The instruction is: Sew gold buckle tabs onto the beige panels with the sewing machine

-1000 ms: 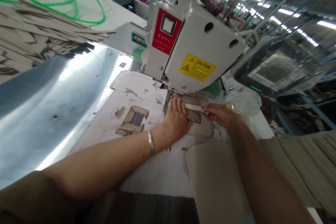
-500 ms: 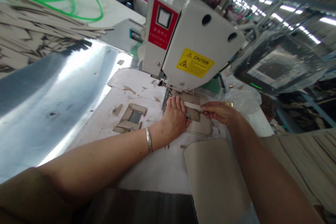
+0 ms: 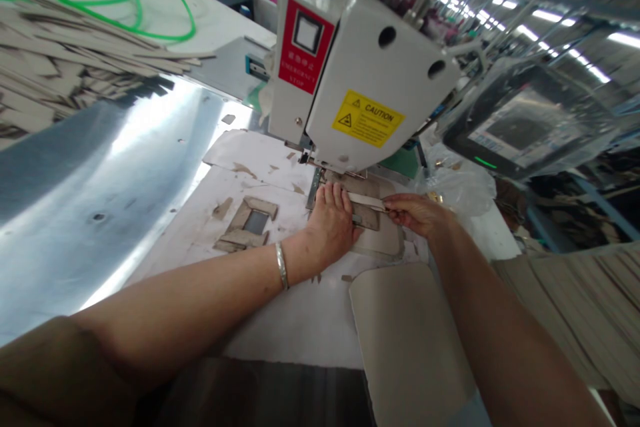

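Observation:
My left hand (image 3: 333, 223) lies flat beneath the machine head, its fingers stretched out side by side over the left end of a pale narrow strip (image 3: 367, 201). The right end of that strip is pinched between the thumb and fingers of my right hand (image 3: 417, 212). Under the strip is a beige panel (image 3: 377, 243) with a flat frame-like plate (image 3: 369, 219) on it, partly covered by my left hand. Just above my fingers is the white sewing machine head (image 3: 370, 67); its needle area is mostly hidden.
A beige rectangular panel (image 3: 413, 340) lies nearest me. Left of my hand, a small taped frame (image 3: 247, 223) rests on white paper (image 3: 185, 240). Many cut strips (image 3: 60, 60) are heaped at far left. A control screen (image 3: 525, 123) and stacked panels (image 3: 570, 320) stand right.
Both hands keep their place on the strip and panel. The whole view has shifted very slightly; nothing else visibly differs.

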Tool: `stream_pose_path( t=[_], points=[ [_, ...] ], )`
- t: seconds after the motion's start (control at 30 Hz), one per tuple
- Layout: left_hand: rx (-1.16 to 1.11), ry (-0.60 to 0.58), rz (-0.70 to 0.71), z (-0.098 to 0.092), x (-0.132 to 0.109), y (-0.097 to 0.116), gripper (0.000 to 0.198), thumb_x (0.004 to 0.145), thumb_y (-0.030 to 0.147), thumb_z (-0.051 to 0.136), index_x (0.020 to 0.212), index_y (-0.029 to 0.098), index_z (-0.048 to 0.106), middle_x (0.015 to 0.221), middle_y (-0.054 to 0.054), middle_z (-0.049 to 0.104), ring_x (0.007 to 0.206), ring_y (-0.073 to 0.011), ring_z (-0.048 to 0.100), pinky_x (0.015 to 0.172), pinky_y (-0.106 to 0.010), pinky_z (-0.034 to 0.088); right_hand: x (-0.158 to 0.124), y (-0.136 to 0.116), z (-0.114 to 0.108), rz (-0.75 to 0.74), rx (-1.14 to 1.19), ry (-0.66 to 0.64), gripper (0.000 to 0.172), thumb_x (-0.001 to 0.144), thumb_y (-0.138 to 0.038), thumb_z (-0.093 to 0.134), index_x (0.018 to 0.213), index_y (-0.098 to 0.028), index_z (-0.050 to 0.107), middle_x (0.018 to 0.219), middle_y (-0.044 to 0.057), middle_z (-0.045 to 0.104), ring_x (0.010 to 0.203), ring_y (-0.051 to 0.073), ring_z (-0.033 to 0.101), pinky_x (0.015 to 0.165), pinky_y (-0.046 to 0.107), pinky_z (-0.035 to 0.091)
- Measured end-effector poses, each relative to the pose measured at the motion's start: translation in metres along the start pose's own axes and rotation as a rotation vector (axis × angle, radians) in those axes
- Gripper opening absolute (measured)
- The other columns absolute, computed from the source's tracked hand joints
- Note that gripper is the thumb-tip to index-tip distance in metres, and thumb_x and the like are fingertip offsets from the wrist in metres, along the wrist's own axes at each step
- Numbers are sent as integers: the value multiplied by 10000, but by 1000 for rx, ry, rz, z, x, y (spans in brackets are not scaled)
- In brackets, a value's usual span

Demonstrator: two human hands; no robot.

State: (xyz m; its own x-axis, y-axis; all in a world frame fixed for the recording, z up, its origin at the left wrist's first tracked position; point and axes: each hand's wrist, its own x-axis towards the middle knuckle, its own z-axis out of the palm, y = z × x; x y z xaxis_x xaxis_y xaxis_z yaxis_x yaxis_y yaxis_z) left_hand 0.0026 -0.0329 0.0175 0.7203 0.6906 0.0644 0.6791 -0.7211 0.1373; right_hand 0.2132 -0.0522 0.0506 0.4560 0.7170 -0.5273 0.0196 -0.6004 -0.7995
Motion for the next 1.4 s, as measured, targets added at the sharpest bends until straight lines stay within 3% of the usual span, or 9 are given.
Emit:
stream_pose_path(
  t=[0.23,0.47,0.77,1.4],
  points=[
    [4,-14,0,-1,1,0,810,938,519,458,1448,-91,302,1503,-320,289,1410,-438,263,1154,-519,193,-2,-2,4,-7,3,30,153,729,30,670,663,-107,654,541,-3,591,443,65,519,429,160,418],
    [23,11,-8,2,1,1,826,933,549,443,1444,-87,312,1494,-319,307,1408,-431,275,1143,-513,220,-5,0,9,-20,-14,92,156,726,7,705,661,-125,652,548,-1,602,449,69,529,458,171,466],
    [24,6,-4,0,1,1,817,936,534,445,1443,-92,308,1494,-323,303,1407,-439,269,1142,-518,213,-6,2,8,-33,3,70,156,693,-31,759,660,-133,646,576,8,623,480,79,544,496,186,504],
    [20,54,-5,5,2,1,793,910,518,498,1413,-82,369,1475,-323,342,1386,-434,316,1129,-522,234,-6,4,16,-54,-105,144,172,689,7,713,636,-133,627,505,-11,594,422,67,524,430,159,456]
  ],
)
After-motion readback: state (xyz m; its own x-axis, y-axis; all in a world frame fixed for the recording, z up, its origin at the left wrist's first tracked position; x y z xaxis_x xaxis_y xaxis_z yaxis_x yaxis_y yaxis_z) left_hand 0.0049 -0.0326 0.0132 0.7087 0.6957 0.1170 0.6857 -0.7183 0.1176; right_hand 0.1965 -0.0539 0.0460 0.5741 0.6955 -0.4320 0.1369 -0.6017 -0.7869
